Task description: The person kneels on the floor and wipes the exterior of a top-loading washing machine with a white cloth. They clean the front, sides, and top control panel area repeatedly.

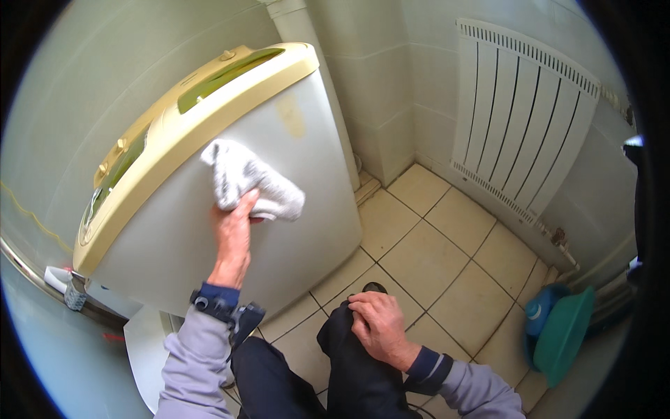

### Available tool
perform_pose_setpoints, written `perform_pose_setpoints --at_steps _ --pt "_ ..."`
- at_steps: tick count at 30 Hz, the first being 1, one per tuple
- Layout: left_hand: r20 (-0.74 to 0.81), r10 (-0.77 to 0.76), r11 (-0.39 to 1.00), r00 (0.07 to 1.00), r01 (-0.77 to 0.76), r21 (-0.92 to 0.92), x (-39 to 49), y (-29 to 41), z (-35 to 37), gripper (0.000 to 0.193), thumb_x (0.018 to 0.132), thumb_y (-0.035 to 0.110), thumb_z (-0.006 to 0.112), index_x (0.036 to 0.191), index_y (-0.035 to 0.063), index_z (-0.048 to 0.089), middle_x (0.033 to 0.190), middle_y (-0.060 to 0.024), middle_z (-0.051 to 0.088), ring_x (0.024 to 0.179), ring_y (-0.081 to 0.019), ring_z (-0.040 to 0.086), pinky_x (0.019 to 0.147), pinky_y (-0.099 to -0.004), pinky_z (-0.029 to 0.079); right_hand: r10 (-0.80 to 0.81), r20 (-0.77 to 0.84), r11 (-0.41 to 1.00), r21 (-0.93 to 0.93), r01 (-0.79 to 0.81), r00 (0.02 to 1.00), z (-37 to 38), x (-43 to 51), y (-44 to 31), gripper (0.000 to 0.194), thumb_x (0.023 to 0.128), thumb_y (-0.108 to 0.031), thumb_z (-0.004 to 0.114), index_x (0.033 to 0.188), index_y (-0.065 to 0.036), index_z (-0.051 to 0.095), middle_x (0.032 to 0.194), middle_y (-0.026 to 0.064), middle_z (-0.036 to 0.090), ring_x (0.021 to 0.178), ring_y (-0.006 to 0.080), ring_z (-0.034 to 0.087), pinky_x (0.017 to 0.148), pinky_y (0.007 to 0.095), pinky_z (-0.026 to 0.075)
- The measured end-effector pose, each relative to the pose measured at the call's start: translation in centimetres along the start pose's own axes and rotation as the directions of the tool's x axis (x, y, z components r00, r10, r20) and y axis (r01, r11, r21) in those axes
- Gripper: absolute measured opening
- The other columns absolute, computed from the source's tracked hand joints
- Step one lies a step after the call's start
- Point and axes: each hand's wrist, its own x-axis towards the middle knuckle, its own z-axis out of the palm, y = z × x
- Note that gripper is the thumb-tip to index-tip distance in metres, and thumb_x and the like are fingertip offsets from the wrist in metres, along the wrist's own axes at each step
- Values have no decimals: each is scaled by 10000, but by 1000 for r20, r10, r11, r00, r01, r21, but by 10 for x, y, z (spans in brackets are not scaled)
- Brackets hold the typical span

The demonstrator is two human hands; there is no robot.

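My left hand [233, 235] grips a bunched white-and-grey terry cloth [261, 180]. The cloth lies against the pale front panel [314, 157] of what looks like a twin-tub washing machine, below its yellowed top rim [209, 123]. Part of my fingers is hidden behind the cloth. A yellowish stain [290, 118] marks the panel up and to the right of the cloth. On my right knee rests my right hand [379, 324], fingers loosely curled, with no object visible in it.
A white radiator [515, 120] hangs on the right wall, with a pipe valve [559, 235] below. Green [565, 335] and blue basins and a blue bottle [536, 314] stand at the lower right. A white toilet [144, 356] is at my left. Beige tiles [424, 262] cover the floor.
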Motion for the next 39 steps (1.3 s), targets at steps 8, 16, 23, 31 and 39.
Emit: perform_pose_setpoints --at_steps 8,16,23,31,39 --pt "-391 -43 986 919 102 132 -66 -31 -224 538 879 174 785 1380 93 609 1196 -37 685 1012 -162 673 740 -319 577 17 -25 999 -47 -18 1000 -16 -6 5 254 790 -15 718 1034 -57 663 1130 75 705 1080 309 652 913 428 489" --pt "-598 -35 969 801 173 175 -135 -56 -375 559 928 197 764 1421 42 552 1305 -101 653 1092 -233 674 822 -391 573 40 -12 999 9 -39 999 -15 -2 3 230 801 49 674 1016 -34 672 1133 114 720 1060 343 670 892 433 513" --pt "-530 -177 970 829 239 50 -181 -71 -331 608 957 96 697 1509 32 451 1349 -123 623 1115 -267 674 859 -410 588 29 177 999 26 -35 984 -8 32 0 516 830 -1 664 1334 -40 558 1089 131 704 924 349 681 776 437 531" --pt "-305 -502 865 809 464 -193 -216 -97 -246 637 954 19 648 1535 37 387 1422 -137 573 1276 -322 595 1060 -504 518 -36 -70 999 -9 36 997 38 203 37 714 896 14 569 1564 -68 332 917 166 684 757 398 663 655 470 527" --pt "-193 -648 760 737 612 -218 -236 -124 -236 684 927 -41 628 1547 75 365 1490 -128 494 1385 -309 494 1183 -488 410 -92 -260 990 -129 60 961 69 286 50 752 881 6 574 1581 -107 323 906 177 673 739 394 665 616 494 530"
